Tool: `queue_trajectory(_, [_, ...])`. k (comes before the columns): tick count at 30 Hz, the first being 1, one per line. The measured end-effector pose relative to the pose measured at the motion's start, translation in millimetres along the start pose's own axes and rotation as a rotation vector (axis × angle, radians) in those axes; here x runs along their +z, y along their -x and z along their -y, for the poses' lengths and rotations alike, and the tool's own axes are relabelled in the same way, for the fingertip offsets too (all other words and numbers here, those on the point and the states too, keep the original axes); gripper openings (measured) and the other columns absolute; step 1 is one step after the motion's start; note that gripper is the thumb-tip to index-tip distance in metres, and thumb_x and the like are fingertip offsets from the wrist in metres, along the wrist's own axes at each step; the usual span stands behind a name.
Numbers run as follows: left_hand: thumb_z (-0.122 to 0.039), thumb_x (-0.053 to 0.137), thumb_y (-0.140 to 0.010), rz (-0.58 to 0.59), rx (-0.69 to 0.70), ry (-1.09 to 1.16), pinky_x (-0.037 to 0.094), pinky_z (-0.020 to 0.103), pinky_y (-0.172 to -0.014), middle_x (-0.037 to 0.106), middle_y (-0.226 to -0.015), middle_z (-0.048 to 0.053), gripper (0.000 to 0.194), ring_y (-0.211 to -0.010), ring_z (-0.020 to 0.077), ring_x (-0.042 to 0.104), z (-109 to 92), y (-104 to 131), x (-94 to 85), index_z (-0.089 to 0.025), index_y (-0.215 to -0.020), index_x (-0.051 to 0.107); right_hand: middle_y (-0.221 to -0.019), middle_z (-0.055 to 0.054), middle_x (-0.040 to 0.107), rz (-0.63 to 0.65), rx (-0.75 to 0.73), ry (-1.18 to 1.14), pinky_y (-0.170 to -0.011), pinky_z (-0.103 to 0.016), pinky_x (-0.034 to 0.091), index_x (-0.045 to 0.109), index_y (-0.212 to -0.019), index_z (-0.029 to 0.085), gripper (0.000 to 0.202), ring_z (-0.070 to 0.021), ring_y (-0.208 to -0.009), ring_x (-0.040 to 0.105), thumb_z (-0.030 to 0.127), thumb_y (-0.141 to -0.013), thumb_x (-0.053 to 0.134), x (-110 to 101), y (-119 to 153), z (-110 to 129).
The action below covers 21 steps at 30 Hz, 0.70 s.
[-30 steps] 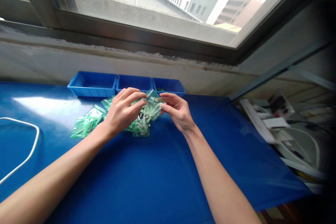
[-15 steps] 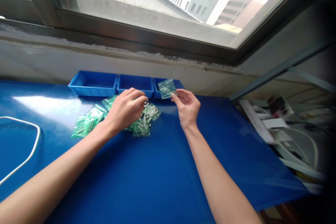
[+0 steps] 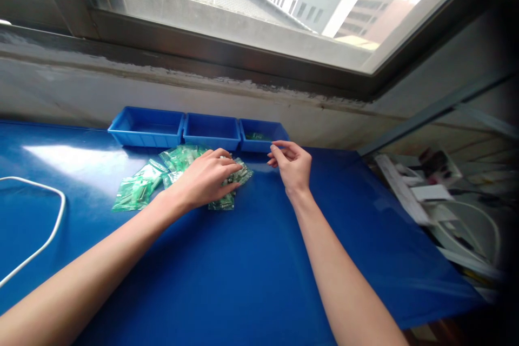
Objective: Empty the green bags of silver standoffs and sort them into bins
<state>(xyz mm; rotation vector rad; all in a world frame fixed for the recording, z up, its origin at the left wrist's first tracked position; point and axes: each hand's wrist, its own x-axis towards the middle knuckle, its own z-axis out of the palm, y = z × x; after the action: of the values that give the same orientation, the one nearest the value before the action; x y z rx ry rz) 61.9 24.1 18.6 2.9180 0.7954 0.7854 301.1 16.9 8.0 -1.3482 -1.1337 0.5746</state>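
Note:
My left hand [image 3: 208, 178] is over the pile of small clear green bags [image 3: 184, 158], its fingers apart and reaching onto the bags on the right side of the pile; nothing is visibly gripped. My right hand [image 3: 294, 165] hovers just in front of the right blue bin [image 3: 265, 146], fingers loosely curled and apart, holding nothing that shows. Inside that bin lies a small greenish bag [image 3: 254, 135]. The middle blue bin [image 3: 211, 140] and the left blue bin [image 3: 151, 139] stand beside it in a row and show only their blue insides.
A blue table [image 3: 243, 281] runs under everything. At the left lies a white cable [image 3: 61, 208]. The wall and window frame [image 3: 227, 54] rise behind the bins. On the right, a shelf holds papers, a white box [image 3: 432, 193] and cables.
The bag that was in my right hand now lies in the right bin, and that hand has let go. My left hand has lowered onto the pile and moved slightly right, its fingers spreading.

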Motion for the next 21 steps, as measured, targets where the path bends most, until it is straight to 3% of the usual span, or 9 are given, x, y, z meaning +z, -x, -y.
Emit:
queue_trajectory(4, [-0.031, 0.061, -0.097, 0.014, -0.021, -0.024, 0.055, 0.036, -0.082, 0.077, -0.101, 0.011, 0.023, -0.097, 0.0254, 0.070, -2, 0, 2.3, -0.019, -0.111, 0.073, -0.070, -0.002, 0.073, 0.055, 0.017, 0.004, -0.051, -0.025, 0.050, 0.074, -0.096, 0.017, 0.027, -0.0130, -0.052, 0.064, 0.039, -0.080, 0.076, 2, 2, -3])
queue_trajectory(7, [-0.036, 0.062, -0.097, 0.018, -0.050, -0.045, 0.055, 0.036, -0.081, 0.077, -0.097, 0.010, 0.024, -0.091, 0.0251, 0.072, -3, 0, 2.9, -0.019, -0.109, 0.074, -0.070, -0.002, 0.073, 0.112, 0.029, 0.015, -0.051, -0.024, 0.050, 0.074, -0.097, 0.017, 0.028, -0.0128, -0.053, 0.065, 0.041, -0.082, 0.074, 3, 3, -3])
queue_trajectory(10, [-0.042, 0.068, -0.092, 0.032, -0.082, -0.054, 0.054, 0.037, -0.084, 0.077, -0.095, 0.010, 0.029, -0.090, 0.0263, 0.073, -6, 0, 4.1, -0.018, -0.108, 0.073, -0.072, -0.004, 0.074, 0.223, 0.042, 0.090, -0.050, -0.024, 0.050, 0.074, -0.094, 0.017, 0.030, -0.0140, -0.055, 0.066, 0.045, -0.082, 0.074, 4, 6, -1])
queue_trajectory(13, [-0.035, 0.068, -0.092, 0.023, -0.105, -0.060, 0.054, 0.036, -0.085, 0.077, -0.093, 0.010, 0.022, -0.090, 0.0256, 0.074, -10, -1, 6.6, -0.017, -0.104, 0.074, -0.070, -0.004, 0.073, 0.330, 0.017, 0.198, -0.046, -0.024, 0.048, 0.075, -0.091, 0.017, 0.032, -0.0128, -0.047, 0.061, 0.049, -0.083, 0.073, 6, 11, 2])
queue_trajectory(17, [-0.023, 0.058, -0.096, -0.057, -0.091, -0.065, 0.054, 0.031, -0.079, 0.077, -0.086, 0.008, 0.017, -0.083, 0.0220, 0.074, -10, 0, 10.4, -0.018, -0.095, 0.075, -0.067, -0.003, 0.072, 0.354, -0.011, 0.174, -0.044, -0.024, 0.046, 0.074, -0.092, 0.018, 0.038, -0.0132, -0.046, 0.060, 0.054, -0.085, 0.070, 9, 15, 4])
queue_trajectory(21, [-0.020, 0.055, -0.098, -0.239, -0.189, -0.017, 0.054, 0.028, -0.072, 0.079, -0.089, 0.008, 0.020, -0.080, 0.0203, 0.075, -5, 2, 11.3, -0.018, -0.096, 0.075, -0.071, -0.003, 0.073, 0.326, 0.002, 0.101, -0.046, -0.024, 0.046, 0.073, -0.092, 0.018, 0.037, -0.0120, -0.048, 0.060, 0.055, -0.086, 0.071, 10, 13, 3])
